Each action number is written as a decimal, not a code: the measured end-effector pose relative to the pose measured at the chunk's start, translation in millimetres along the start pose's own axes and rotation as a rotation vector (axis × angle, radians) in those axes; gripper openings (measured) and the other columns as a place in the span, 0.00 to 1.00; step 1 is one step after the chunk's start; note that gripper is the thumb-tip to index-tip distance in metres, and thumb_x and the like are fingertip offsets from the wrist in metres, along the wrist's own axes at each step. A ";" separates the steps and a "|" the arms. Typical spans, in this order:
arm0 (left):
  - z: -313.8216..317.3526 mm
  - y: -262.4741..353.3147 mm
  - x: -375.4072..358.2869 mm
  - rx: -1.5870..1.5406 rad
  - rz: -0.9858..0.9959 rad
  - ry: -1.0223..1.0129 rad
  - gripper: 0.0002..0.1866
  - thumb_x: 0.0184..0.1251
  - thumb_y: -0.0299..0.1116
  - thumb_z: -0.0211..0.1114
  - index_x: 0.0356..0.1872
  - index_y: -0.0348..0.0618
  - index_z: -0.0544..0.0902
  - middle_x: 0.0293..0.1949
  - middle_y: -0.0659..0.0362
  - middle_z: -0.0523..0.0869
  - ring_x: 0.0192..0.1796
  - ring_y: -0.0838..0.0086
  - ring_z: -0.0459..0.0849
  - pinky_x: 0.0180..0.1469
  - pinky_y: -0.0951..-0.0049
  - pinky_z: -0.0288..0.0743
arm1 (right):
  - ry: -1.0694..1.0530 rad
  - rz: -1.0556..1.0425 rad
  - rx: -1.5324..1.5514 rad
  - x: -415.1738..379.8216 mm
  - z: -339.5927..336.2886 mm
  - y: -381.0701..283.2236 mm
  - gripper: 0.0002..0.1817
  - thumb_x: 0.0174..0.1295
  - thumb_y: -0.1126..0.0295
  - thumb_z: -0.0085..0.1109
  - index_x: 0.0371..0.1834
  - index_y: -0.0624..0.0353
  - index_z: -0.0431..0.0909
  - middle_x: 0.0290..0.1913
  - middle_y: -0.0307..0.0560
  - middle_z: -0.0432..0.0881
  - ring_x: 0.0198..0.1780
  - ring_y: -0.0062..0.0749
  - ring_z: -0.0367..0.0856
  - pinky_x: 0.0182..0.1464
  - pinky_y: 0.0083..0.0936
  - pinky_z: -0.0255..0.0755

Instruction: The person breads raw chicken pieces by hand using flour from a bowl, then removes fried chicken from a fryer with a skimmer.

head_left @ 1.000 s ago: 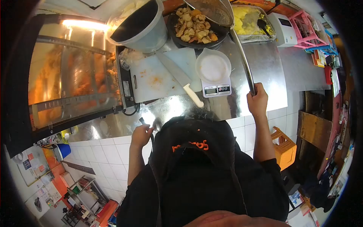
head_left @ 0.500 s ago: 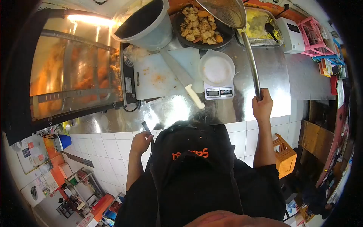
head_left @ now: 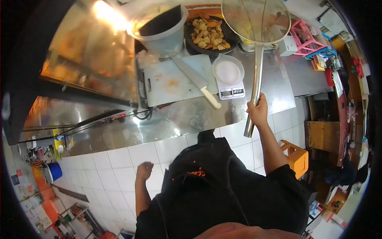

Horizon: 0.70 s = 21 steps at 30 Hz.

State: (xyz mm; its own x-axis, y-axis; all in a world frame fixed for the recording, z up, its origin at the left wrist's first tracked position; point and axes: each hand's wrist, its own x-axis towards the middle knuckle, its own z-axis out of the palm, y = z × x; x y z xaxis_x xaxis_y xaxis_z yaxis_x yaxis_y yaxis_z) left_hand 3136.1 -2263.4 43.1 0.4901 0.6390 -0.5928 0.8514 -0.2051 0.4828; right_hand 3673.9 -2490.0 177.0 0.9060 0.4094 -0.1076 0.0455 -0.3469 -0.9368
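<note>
My right hand (head_left: 258,111) is wrapped round the metal handle (head_left: 258,75) of a large round mesh strainer (head_left: 256,20), whose basket hangs over the far edge of the counter. My left hand (head_left: 145,170) is in front of the counter above the tiled floor, its fingers curled, with nothing visible in it. A kitchen knife with a white handle (head_left: 210,98) lies across a white cutting board (head_left: 159,85) with orange crumbs. Beside the board a white bowl (head_left: 228,71) rests on a small digital scale (head_left: 232,92).
A dark pan (head_left: 229,44) of browned food pieces and a tall plastic bucket (head_left: 165,46) stand behind the board. On the left is a lit glass display case (head_left: 99,67). Pink baskets (head_left: 304,38) are at the right; an orange stool (head_left: 296,159) stands on the floor.
The strainer has swung into a more upright position, its handle end now showing below my right hand. My left hand has let go of a dark strip and lowered. The view has turned slightly.
</note>
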 end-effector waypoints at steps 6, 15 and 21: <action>110.6 -320.1 -118.8 -0.351 -0.253 0.158 0.14 0.68 0.34 0.52 0.33 0.38 0.83 0.30 0.55 0.87 0.30 0.69 0.85 0.32 0.68 0.80 | -0.062 -0.004 -0.100 -180.3 42.3 44.9 0.13 0.47 0.80 0.52 0.37 0.61 0.65 0.24 0.43 0.71 0.19 0.26 0.73 0.21 0.25 0.71; 147.0 -541.7 -352.7 -0.264 -0.291 0.092 0.14 0.70 0.34 0.49 0.37 0.40 0.82 0.34 0.54 0.85 0.36 0.64 0.82 0.39 0.63 0.76 | -0.721 0.011 -0.934 -466.6 43.6 16.8 0.18 0.42 0.65 0.62 0.35 0.61 0.71 0.26 0.60 0.80 0.32 0.60 0.81 0.40 0.47 0.76; 86.4 -680.7 -448.9 0.058 -0.463 0.085 0.15 0.72 0.35 0.49 0.46 0.38 0.81 0.44 0.52 0.84 0.46 0.65 0.82 0.49 0.64 0.75 | -1.246 -0.434 -0.843 -437.3 292.5 -56.9 0.17 0.44 0.68 0.62 0.37 0.60 0.70 0.27 0.63 0.79 0.33 0.64 0.78 0.37 0.51 0.71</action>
State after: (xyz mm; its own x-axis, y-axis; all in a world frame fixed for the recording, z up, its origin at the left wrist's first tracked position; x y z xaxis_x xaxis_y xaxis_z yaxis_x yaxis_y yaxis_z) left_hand 2352.8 -2474.7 -75.1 0.0416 0.7305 -0.6816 0.9869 0.0764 0.1420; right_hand 3152.0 -2402.5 179.9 -0.1251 0.8650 -0.4858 0.8004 -0.2013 -0.5647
